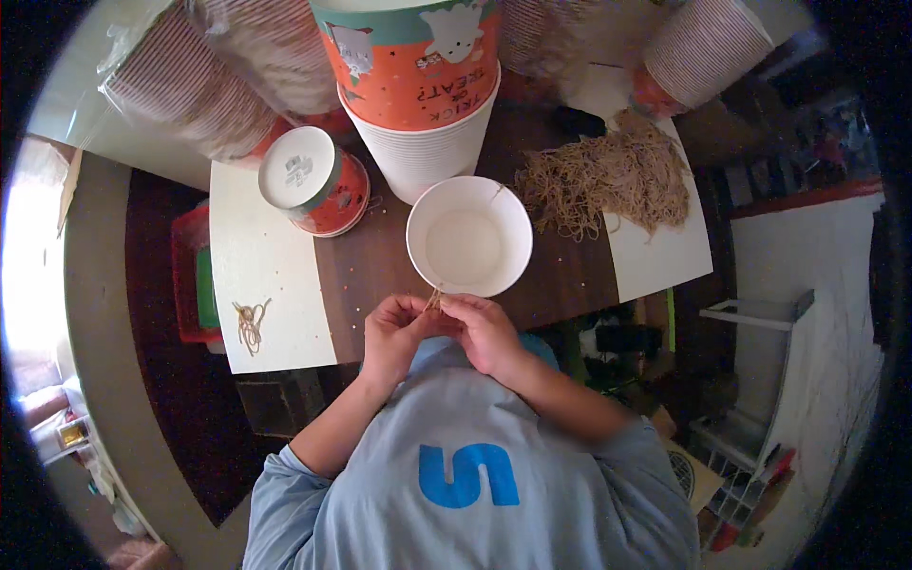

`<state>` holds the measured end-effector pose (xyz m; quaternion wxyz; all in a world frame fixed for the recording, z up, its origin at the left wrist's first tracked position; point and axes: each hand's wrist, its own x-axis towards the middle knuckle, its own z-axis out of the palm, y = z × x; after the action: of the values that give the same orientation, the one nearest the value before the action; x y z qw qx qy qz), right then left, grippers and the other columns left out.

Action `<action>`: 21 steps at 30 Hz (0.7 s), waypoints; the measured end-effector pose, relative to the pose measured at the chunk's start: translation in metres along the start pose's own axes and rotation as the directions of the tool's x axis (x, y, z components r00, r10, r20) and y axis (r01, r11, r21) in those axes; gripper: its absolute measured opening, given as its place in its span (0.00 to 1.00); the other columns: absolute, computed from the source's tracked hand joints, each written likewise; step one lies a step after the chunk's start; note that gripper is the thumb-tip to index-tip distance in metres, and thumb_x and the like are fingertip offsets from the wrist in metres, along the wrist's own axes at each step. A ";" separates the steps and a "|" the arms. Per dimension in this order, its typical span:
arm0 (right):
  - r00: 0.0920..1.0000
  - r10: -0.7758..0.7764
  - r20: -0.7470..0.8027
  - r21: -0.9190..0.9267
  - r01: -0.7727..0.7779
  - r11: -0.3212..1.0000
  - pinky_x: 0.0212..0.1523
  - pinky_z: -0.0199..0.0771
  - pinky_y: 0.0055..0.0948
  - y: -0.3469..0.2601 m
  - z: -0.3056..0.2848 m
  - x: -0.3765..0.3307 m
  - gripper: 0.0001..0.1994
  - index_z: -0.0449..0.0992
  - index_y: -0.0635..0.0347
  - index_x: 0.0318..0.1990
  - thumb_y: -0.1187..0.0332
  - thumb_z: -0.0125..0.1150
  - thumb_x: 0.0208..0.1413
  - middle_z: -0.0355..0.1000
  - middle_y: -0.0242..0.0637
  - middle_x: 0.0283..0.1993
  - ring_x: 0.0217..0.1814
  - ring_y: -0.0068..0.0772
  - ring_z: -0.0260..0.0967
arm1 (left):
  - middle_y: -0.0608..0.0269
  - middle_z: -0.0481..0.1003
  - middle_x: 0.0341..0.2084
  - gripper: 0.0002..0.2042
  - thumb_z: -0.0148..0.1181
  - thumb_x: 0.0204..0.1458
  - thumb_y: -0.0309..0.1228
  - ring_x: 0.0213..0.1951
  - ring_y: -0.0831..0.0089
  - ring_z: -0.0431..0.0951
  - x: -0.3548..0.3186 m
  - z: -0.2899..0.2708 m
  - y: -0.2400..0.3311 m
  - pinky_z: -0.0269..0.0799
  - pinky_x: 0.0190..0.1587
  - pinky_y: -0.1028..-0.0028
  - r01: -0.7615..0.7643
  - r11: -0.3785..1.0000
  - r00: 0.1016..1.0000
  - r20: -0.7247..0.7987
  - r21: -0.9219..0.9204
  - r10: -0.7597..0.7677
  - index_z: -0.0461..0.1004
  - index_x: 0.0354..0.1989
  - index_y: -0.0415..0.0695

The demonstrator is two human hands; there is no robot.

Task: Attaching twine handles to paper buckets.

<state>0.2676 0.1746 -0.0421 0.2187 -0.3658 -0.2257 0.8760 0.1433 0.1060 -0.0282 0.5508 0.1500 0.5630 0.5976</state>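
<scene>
My left hand [394,332] and right hand [482,331] are together, pinching a brown string [435,298] between them at the near rim of the white cup [465,242] just beyond, with a tangled heap of twine [622,176] ahead to their right.

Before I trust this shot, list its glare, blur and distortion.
Head view: glare washes out the bright patch at far left; fisheye bending bows the edges of the table, with black corners around; the right forearm smears near the sleeve; the white cup reads clearly, but the string at the fingertips is too fine to trace.
</scene>
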 end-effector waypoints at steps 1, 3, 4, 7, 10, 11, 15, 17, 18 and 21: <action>1.000 0.020 -0.011 0.064 -0.019 0.998 0.42 0.68 0.24 -0.002 0.002 -0.001 0.09 0.76 0.62 0.39 0.69 0.52 0.55 0.74 0.34 0.36 0.38 0.24 0.70 | 0.57 0.76 0.28 0.03 0.55 0.51 0.20 0.30 0.73 0.77 0.000 0.000 0.000 0.76 0.37 0.74 -0.007 1.000 1.000 -0.007 -0.003 0.007 0.69 0.32 0.35; 0.999 0.042 -0.022 0.128 -0.039 0.991 0.41 0.68 0.23 -0.003 0.005 -0.001 0.09 0.76 0.62 0.38 0.69 0.53 0.54 0.74 0.33 0.36 0.38 0.23 0.70 | 0.57 0.75 0.28 0.03 0.55 0.52 0.21 0.30 0.73 0.77 0.000 0.001 0.001 0.76 0.37 0.74 -0.013 1.000 1.000 -0.014 -0.005 0.013 0.69 0.32 0.35; 0.999 0.046 -0.023 0.131 -0.043 0.990 0.41 0.68 0.23 -0.004 0.005 -0.001 0.09 0.76 0.62 0.38 0.69 0.52 0.54 0.74 0.33 0.36 0.38 0.23 0.70 | 0.57 0.75 0.28 0.03 0.55 0.52 0.21 0.30 0.73 0.77 -0.001 0.001 0.002 0.76 0.37 0.74 -0.019 1.000 1.000 -0.015 0.013 0.020 0.69 0.32 0.34; 0.997 0.059 -0.039 0.115 -0.054 0.992 0.41 0.68 0.23 -0.005 0.007 -0.002 0.09 0.76 0.63 0.38 0.69 0.53 0.54 0.74 0.33 0.37 0.38 0.23 0.70 | 0.58 0.75 0.28 0.04 0.56 0.51 0.21 0.31 0.73 0.76 -0.001 0.000 0.003 0.76 0.37 0.74 -0.030 0.999 0.999 -0.016 0.023 0.030 0.69 0.33 0.34; 0.996 -0.010 -0.088 -0.044 0.006 0.999 0.40 0.68 0.21 -0.005 0.006 -0.004 0.09 0.76 0.63 0.37 0.68 0.54 0.54 0.74 0.33 0.36 0.37 0.22 0.69 | 0.60 0.75 0.28 0.04 0.57 0.51 0.21 0.31 0.74 0.76 -0.001 -0.002 0.003 0.75 0.37 0.75 -0.038 0.999 0.999 -0.016 0.027 0.038 0.69 0.32 0.34; 0.990 -0.091 -0.111 -0.188 0.069 0.980 0.38 0.68 0.21 -0.004 0.005 -0.005 0.09 0.76 0.64 0.37 0.68 0.56 0.53 0.74 0.33 0.35 0.36 0.22 0.69 | 0.60 0.75 0.28 0.04 0.57 0.51 0.21 0.31 0.74 0.76 -0.001 -0.003 0.004 0.75 0.37 0.76 -0.042 0.998 0.999 -0.018 0.040 0.043 0.69 0.32 0.34; 0.971 -0.217 -0.102 -0.479 0.143 0.866 0.35 0.69 0.22 0.001 -0.008 -0.004 0.08 0.75 0.65 0.36 0.70 0.59 0.51 0.75 0.34 0.32 0.32 0.21 0.70 | 0.61 0.75 0.27 0.03 0.57 0.50 0.21 0.31 0.77 0.76 0.000 -0.003 0.005 0.74 0.37 0.78 -0.021 0.999 1.000 -0.016 0.044 0.022 0.70 0.31 0.35; 0.941 -0.337 -0.029 -0.695 0.224 0.683 0.33 0.71 0.26 0.001 -0.010 -0.004 0.08 0.75 0.66 0.35 0.71 0.60 0.50 0.75 0.37 0.29 0.30 0.25 0.71 | 0.63 0.75 0.27 0.02 0.57 0.50 0.20 0.29 0.79 0.74 0.000 -0.002 0.007 0.72 0.35 0.81 -0.038 0.988 0.999 -0.021 0.149 0.041 0.70 0.30 0.36; 0.941 -0.338 -0.030 -0.695 0.223 0.684 0.33 0.71 0.26 0.001 -0.010 -0.005 0.08 0.75 0.66 0.35 0.71 0.60 0.50 0.75 0.37 0.29 0.30 0.25 0.71 | 0.63 0.75 0.27 0.02 0.57 0.50 0.20 0.29 0.79 0.74 -0.001 -0.001 0.010 0.72 0.35 0.81 -0.037 0.988 0.999 -0.020 0.149 0.041 0.70 0.30 0.36; 0.909 -0.416 0.036 -0.799 0.276 0.535 0.34 0.72 0.28 0.000 -0.008 -0.011 0.08 0.74 0.67 0.36 0.73 0.61 0.49 0.75 0.41 0.30 0.32 0.29 0.73 | 0.65 0.74 0.26 0.02 0.57 0.50 0.20 0.28 0.82 0.73 -0.001 -0.001 0.013 0.70 0.33 0.82 -0.032 0.981 0.999 -0.024 0.194 0.037 0.70 0.29 0.37</action>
<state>0.2801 0.1708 -0.0408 0.2218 -0.4402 -0.6373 0.5924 0.1362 0.1077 -0.0173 0.5154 0.2045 0.6231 0.5516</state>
